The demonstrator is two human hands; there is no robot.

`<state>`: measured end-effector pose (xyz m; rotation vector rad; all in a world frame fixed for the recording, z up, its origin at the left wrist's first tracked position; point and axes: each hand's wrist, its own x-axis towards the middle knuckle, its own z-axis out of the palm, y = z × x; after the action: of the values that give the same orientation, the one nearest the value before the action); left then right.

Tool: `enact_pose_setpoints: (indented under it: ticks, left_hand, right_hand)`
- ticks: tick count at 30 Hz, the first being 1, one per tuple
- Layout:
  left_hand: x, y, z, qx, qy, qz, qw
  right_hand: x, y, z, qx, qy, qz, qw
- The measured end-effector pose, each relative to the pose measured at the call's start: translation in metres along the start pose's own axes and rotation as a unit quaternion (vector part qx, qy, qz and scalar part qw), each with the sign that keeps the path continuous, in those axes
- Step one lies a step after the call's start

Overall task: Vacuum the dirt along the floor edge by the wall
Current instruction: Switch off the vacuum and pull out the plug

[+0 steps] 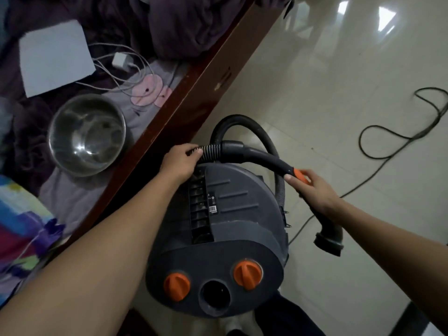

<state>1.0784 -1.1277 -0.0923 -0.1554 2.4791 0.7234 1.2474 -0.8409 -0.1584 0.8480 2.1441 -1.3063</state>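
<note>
The vacuum [242, 214] hides its base; its cord [359, 141] (blurred) exits right.

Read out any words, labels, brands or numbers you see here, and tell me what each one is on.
Label on the vacuum: a barcode and small marks, too small to read.
White paper on the bed: no writing shows.
No other text, brand or number is readable.

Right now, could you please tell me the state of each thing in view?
Vacuum cleaner: upright on floor, front port empty.
Hose: looped, gripped by left hand.
Handle tube: held by right hand.
Steel bowl: upright, empty, on bed.
Charger: on bed, cable loose.
Power cord: loose on floor.
</note>
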Motion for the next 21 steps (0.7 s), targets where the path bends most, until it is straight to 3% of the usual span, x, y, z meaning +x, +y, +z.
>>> enact_pose_setpoints:
  ticks: [4, 10, 17, 21]
  left_hand:
    - [0.004, -0.003, -0.007, -0.063, -0.031, -0.016, 0.997]
    - [0.01, -0.015, -0.003, -0.072, -0.049, -0.028, 0.996]
    - [0.032, -0.024, 0.006, -0.104, -0.113, -0.02, 0.988]
    - [0.037, -0.033, 0.008, -0.101, -0.113, -0.012, 0.988]
  right_hand:
    - [0.018, -0.042, 0.0, -0.045, -0.006, -0.043, 0.998]
    - [0.035, -0.102, 0.038, -0.115, -0.08, -0.086, 0.986]
    - [0.042, -0.113, 0.084, 0.048, -0.093, -0.034, 0.994]
    - [0.038, -0.112, 0.084, 0.028, -0.06, -0.027, 0.997]
